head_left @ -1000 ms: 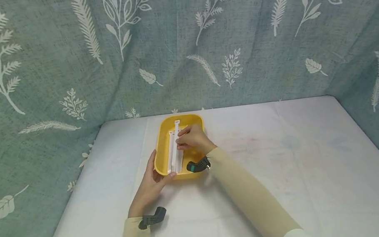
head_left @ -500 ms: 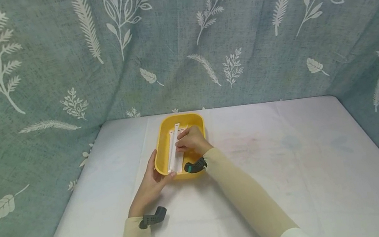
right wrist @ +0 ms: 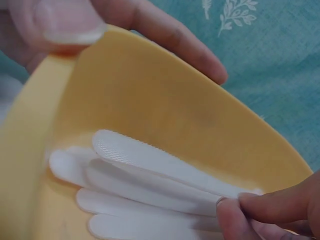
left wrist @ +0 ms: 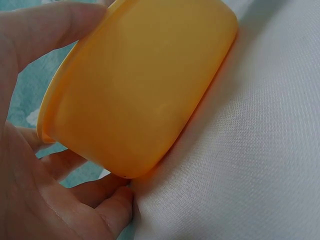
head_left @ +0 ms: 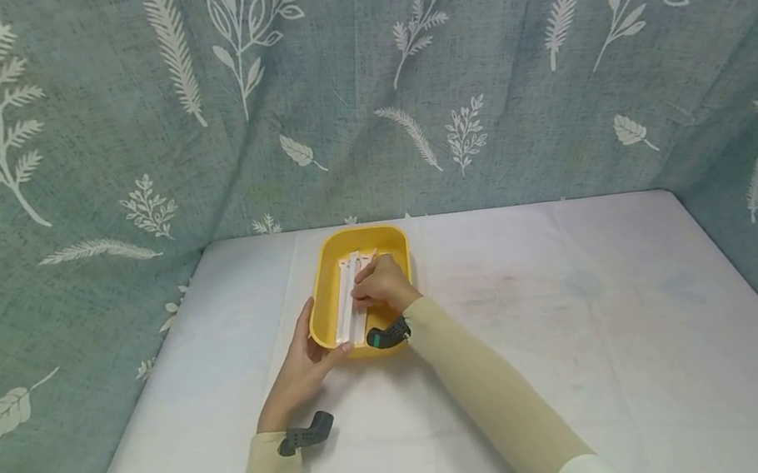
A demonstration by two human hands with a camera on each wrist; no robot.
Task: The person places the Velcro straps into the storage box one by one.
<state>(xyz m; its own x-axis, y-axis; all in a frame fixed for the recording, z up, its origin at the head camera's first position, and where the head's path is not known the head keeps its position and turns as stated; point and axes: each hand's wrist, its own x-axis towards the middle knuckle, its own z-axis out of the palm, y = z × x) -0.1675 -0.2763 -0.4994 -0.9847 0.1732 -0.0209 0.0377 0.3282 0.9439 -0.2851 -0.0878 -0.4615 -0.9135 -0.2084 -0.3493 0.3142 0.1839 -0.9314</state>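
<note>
A yellow plastic tray (head_left: pixel 328 347) stands at the back left of the white table. My left hand (head_left: pixel 300 373) grips its near left corner, thumb over the rim and fingers along the outer wall (left wrist: pixel 135 95). Several white cable straps lie lengthwise inside, with slotted heads at the far end and rounded tips at the near end. My right hand (head_left: pixel 382 282) reaches into the tray. Its thumb and fingertips (right wrist: pixel 232 217) pinch a white cable strap (right wrist: pixel 175 192) among the others; the textured strap (right wrist: pixel 135 152) beside it has a fine-toothed edge.
The white cloth-covered table (head_left: pixel 554 324) extends to the right and in front of the tray. A green leaf-print curtain (head_left: pixel 353 89) hangs close behind it and along both sides. Each wrist wears a small black camera (head_left: pixel 305 434).
My right hand has shifted slightly down and left, and the strap under it has slid toward me, its head now lower in the tray. My left hand has stayed put.
</note>
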